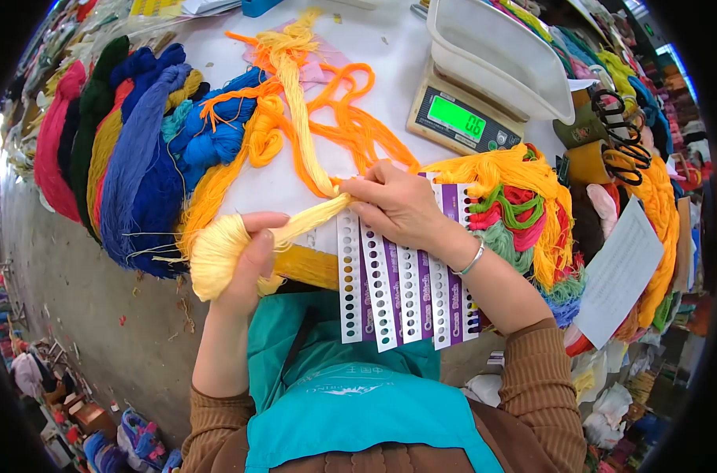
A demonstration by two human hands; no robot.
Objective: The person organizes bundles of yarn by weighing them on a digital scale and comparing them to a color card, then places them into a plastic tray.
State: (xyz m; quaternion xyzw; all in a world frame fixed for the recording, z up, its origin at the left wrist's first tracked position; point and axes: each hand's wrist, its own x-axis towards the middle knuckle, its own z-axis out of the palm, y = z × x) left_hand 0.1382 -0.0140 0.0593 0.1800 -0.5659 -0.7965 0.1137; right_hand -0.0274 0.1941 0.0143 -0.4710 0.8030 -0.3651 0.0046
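A pale yellow skein of thread (219, 256) is stretched between my hands above the table's front edge. My left hand (256, 256) is wrapped round its looped, bunched end. With thumb and fingers, my right hand (394, 201) pinches the skein farther along. From there pale yellow strands run up the table to a loose knot-like heap (291, 47). Orange thread (358, 126) lies in loops beside those strands. Beneath my right hand, several punched cards (378, 292) with purple stripes hang over the table edge.
A digital scale (465, 118) reading 0.6 carries a white plastic tray (500, 55). Blue, green and pink skeins (149, 158) drape over the left edge. More coloured thread (524, 205) piles up at right, near scissors (622, 126) in cups and a written paper sheet (620, 272).
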